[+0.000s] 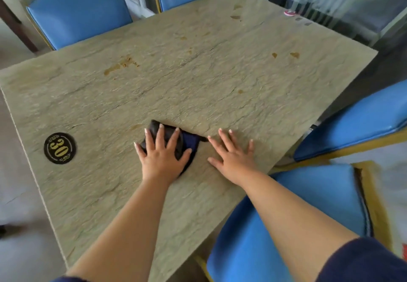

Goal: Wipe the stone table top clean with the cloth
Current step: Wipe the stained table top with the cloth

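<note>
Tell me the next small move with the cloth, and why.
Probably push the cloth forward under the left hand toward the brown stains: they lie unwiped farther up the stone table top, while the right hand rests flat beside the cloth.

- The stone table top (220, 96) I looked down on was pale beige-green, veined with fine darker cracks.
- Amber-brown stains (120, 65) blotched its far half, to the left and right.
- The cloth (187, 145) under my left hand (161, 157) was dark, near black, with a navy-blue patch on its right side.
- A black oval badge (59, 147) near the left edge carried a gold "30" with gold scrollwork.
- The chairs (79, 10) around the table had bright blue cushions and yellowish-gold frames.
- A small red-and-white round thing (290, 13) sat at the far right edge.
- My sleeves (363, 262) were dark navy.
</note>
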